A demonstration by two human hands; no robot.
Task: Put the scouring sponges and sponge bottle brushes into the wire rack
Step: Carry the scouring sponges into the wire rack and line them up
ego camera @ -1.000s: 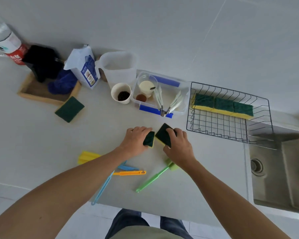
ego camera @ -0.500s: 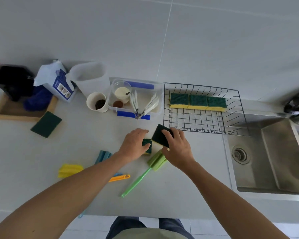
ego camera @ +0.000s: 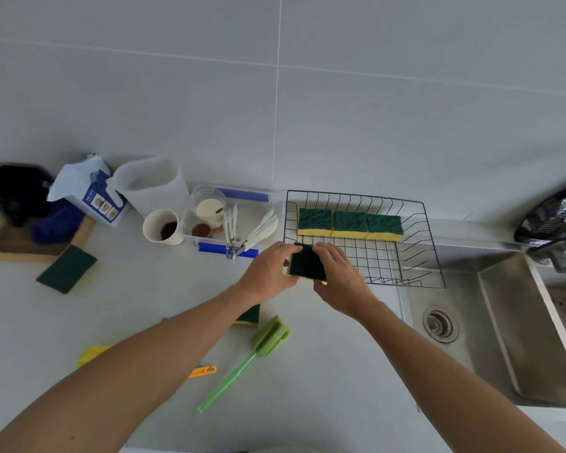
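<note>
Both hands grip one green-and-yellow scouring sponge [ego camera: 307, 264], held just above the front left corner of the black wire rack [ego camera: 419, 243]. My left hand [ego camera: 268, 271] holds its left edge and my right hand [ego camera: 340, 279] its right edge. Three scouring sponges [ego camera: 349, 224] stand in a row along the rack's back. Another scouring sponge [ego camera: 250, 317] lies on the counter, half hidden under my left forearm. A green sponge bottle brush [ego camera: 270, 335] lies near it. A yellow brush head [ego camera: 92, 353] and an orange handle [ego camera: 203, 371] show beside the forearm. A dark green sponge [ego camera: 67, 268] lies far left.
A steel sink [ego camera: 504, 322] lies right of the rack. Left of the rack stands a clear plastic box [ego camera: 242, 194] with cups and white utensils, then a paper cup [ego camera: 162, 227], a white jug [ego camera: 151, 184], a white bag [ego camera: 89, 194] and a wooden tray [ego camera: 13, 246].
My right hand has lifted its sponge up toward the rack. My left hand let go of the sponge on the counter and joined the right hand on the lifted one.
</note>
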